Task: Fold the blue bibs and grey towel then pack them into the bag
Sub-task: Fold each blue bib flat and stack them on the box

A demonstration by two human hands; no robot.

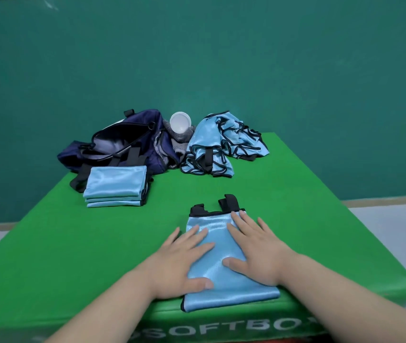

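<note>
A folded blue bib (pixel 221 280) lies at the green desk's (pixel 73 243) near edge. The left hand (pixel 179 258) and right hand (pixel 259 248) press flat on it, grip released. Behind sit stacked folded bibs (pixel 116 185), the open navy bag (pixel 123 142), seemingly the grey towel (pixel 179 139), and crumpled bibs (pixel 221 142).

A plain teal-green wall (pixel 197 45) meets a pale grey floor (pixel 394 224) along a beige skirting strip (pixel 382 200); in front stands a bright green padded counter (pixel 48 243) (white lettering (pixel 221 329) on its edge).
</note>
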